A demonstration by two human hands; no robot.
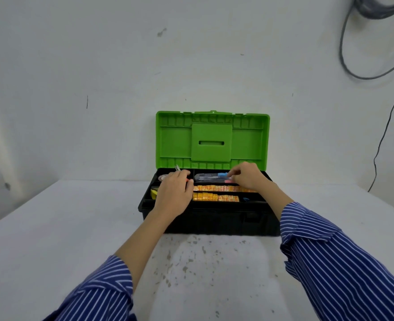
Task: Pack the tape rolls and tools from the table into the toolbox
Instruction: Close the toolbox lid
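Your toolbox (210, 218) sits open in the middle of the white tabletop (52, 239), its green lid (212, 140) standing upright against the wall behind it. The black tray inside is split into compartments.

Your left hand (174, 195) reaches over the left end of the tray, palm down, fingers curled forward at the back-left compartment. A thin metal tool tip (177, 168) sticks up just past your fingertips, and a bit of red shows by your thumb; I cannot tell whether you grip either one. A clear tape roll (163, 177) lies in that same back-left compartment, partly hidden by your hand. Something yellow (154, 193) peeks out at the left edge of the tray beside your wrist.

Your right hand (247, 176) is over the back-right compartment, fingers curled and pinching the blue end of a grey-and-blue utility knife (211, 177) that lies lengthwise there.

In front of the knife, two rows of orange-and-yellow tape rolls (217, 193) fill the two long middle compartments. A small blue item (246, 199) rests just right of the nearer row.

Both striped sleeves (344, 269) are pushed back from your wrists.
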